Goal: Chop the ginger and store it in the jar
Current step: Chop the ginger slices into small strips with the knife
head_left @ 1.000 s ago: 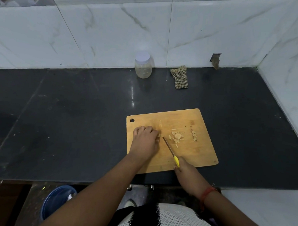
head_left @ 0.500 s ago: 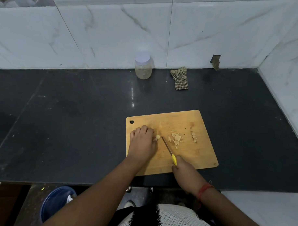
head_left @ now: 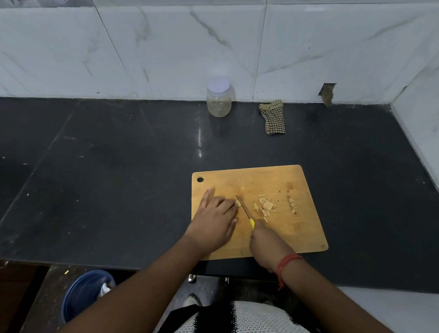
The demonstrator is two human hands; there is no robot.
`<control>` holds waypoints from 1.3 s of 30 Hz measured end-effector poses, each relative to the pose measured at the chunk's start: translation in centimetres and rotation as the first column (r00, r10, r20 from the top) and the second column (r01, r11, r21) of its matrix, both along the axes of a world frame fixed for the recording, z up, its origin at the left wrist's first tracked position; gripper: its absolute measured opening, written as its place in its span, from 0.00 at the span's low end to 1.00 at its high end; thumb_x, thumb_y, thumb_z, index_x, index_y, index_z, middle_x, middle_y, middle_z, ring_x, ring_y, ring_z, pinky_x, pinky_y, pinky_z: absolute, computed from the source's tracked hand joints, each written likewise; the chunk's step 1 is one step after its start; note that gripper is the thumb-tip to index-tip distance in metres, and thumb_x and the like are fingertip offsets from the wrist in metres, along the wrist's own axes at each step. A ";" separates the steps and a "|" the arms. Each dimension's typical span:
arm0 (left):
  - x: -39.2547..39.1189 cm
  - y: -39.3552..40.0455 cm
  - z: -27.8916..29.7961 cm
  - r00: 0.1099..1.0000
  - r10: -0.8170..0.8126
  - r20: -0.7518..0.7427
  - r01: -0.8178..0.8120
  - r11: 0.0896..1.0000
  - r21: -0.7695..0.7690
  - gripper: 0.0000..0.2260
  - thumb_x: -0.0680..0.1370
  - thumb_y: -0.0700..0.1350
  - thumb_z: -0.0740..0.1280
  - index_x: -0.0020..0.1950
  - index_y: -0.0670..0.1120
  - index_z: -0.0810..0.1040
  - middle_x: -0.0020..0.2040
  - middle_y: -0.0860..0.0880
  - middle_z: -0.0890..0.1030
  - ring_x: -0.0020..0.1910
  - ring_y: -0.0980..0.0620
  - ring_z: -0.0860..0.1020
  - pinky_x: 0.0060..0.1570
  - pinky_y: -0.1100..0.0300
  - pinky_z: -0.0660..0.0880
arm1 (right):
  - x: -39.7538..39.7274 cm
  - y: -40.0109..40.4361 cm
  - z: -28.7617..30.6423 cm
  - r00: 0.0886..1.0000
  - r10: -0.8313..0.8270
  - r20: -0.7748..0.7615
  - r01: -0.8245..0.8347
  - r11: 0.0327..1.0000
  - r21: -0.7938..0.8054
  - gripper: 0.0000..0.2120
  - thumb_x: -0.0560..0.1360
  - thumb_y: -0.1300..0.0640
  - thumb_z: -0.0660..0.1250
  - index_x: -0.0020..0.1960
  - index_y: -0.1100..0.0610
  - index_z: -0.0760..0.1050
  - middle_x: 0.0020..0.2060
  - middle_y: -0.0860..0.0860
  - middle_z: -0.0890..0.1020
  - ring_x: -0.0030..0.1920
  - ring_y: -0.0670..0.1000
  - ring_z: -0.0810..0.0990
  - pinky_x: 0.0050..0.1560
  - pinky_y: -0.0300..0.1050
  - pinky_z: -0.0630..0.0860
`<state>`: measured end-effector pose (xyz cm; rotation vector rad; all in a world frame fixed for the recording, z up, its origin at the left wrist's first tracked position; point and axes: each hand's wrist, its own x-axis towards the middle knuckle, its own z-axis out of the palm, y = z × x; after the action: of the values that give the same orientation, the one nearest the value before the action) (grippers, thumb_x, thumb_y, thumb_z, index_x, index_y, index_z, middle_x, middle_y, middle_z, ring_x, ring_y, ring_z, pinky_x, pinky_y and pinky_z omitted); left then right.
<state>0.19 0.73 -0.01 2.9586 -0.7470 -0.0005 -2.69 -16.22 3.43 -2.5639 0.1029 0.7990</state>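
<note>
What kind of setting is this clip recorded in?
Most likely a home kitchen: a dark stone countertop backed by white marble-look wall tiles, a wooden cutting board with chopped ginger on it, and a lidded jar beside a checked cloth.

Wooden cutting board (head_left: 276,181) on black countertop (head_left: 114,170); left hand (head_left: 215,216) lies on the board with fingertips pinning a small ginger piece (head_left: 238,203), right hand (head_left: 266,244) grips a yellow-handled knife (head_left: 245,210), blade just beside that piece. Chopped ginger bits (head_left: 266,206) lie in two small heaps to the right of the blade. Lidded jar (head_left: 218,98) and checked cloth (head_left: 272,118) stand against the marble wall tiles (head_left: 184,43); blue bucket (head_left: 81,293) on the floor below.
</note>
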 end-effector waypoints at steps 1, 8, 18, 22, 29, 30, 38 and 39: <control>0.0 -0.1 -0.1 1.000 0.005 0.005 -0.005 1.000 -0.002 0.21 0.84 0.55 0.55 0.72 0.49 0.74 0.66 0.53 0.76 0.68 0.50 0.71 0.78 0.41 0.47 | 0.0 0.0 -0.1 1.000 0.009 0.001 -0.009 1.000 -0.005 0.19 0.80 0.64 0.54 0.70 0.61 0.61 0.33 0.48 0.70 0.30 0.44 0.68 0.26 0.36 0.59; -0.1 -0.5 -0.3 0.999 0.024 0.032 -0.024 1.000 -0.002 0.18 0.83 0.54 0.58 0.68 0.49 0.77 0.63 0.53 0.78 0.64 0.49 0.73 0.76 0.39 0.55 | 1.0 -0.1 0.3 0.996 -0.066 -0.058 0.066 0.998 0.013 0.29 0.78 0.66 0.54 0.77 0.60 0.50 0.48 0.57 0.80 0.40 0.51 0.74 0.40 0.42 0.69; -0.4 -0.9 -0.4 0.998 0.057 0.022 -0.057 0.998 -0.005 0.19 0.83 0.55 0.56 0.69 0.49 0.75 0.63 0.53 0.77 0.64 0.49 0.72 0.76 0.39 0.56 | -3.2 -3.2 0.6 0.991 0.070 -0.115 -0.067 0.997 0.024 0.08 0.80 0.61 0.52 0.57 0.54 0.64 0.44 0.53 0.77 0.42 0.51 0.77 0.44 0.44 0.73; -0.5 -0.8 -0.4 0.998 0.062 0.001 -0.062 0.998 -0.019 0.20 0.83 0.55 0.56 0.71 0.49 0.74 0.66 0.53 0.76 0.66 0.49 0.71 0.77 0.39 0.55 | -1.7 -2.1 0.9 0.999 0.030 -0.030 -0.028 0.998 0.047 0.14 0.81 0.63 0.53 0.66 0.59 0.63 0.43 0.54 0.79 0.42 0.52 0.79 0.42 0.46 0.75; -0.5 -0.7 -0.4 0.997 0.073 -0.012 -0.073 0.997 -0.013 0.20 0.83 0.54 0.56 0.72 0.49 0.73 0.67 0.53 0.76 0.67 0.49 0.71 0.77 0.39 0.54 | -0.9 -1.1 1.0 0.994 0.082 -0.066 -0.082 0.997 -0.001 0.16 0.81 0.62 0.53 0.68 0.61 0.62 0.48 0.56 0.79 0.46 0.53 0.80 0.43 0.43 0.73; -0.6 -0.7 -0.4 0.997 0.076 -0.012 -0.077 0.997 -0.019 0.20 0.83 0.54 0.56 0.71 0.49 0.73 0.66 0.53 0.76 0.67 0.49 0.71 0.77 0.39 0.54 | -1.6 -1.6 0.9 0.994 0.079 -0.076 -0.078 0.997 0.007 0.15 0.81 0.62 0.52 0.67 0.61 0.63 0.51 0.58 0.79 0.49 0.56 0.80 0.45 0.44 0.73; -0.8 -0.6 -0.7 0.996 0.089 -0.014 -0.090 0.994 -0.065 0.20 0.83 0.54 0.57 0.72 0.49 0.73 0.67 0.53 0.76 0.68 0.50 0.70 0.77 0.40 0.55 | -1.1 -1.6 1.8 0.997 0.073 -0.025 -0.071 0.994 0.081 0.18 0.81 0.61 0.54 0.71 0.57 0.60 0.48 0.56 0.80 0.45 0.52 0.79 0.46 0.45 0.75; -0.8 -0.5 -0.6 0.996 0.089 -0.021 -0.090 0.994 -0.066 0.20 0.83 0.54 0.57 0.73 0.49 0.73 0.67 0.53 0.75 0.68 0.50 0.70 0.77 0.40 0.55 | -0.5 -1.1 1.7 0.997 0.070 -0.032 -0.068 0.996 0.065 0.19 0.81 0.61 0.54 0.72 0.57 0.60 0.48 0.55 0.79 0.44 0.51 0.78 0.46 0.44 0.75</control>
<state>-0.65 0.21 -0.66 2.9209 -0.5999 0.0046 -3.16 -17.34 5.09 -2.5059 -0.0011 0.8578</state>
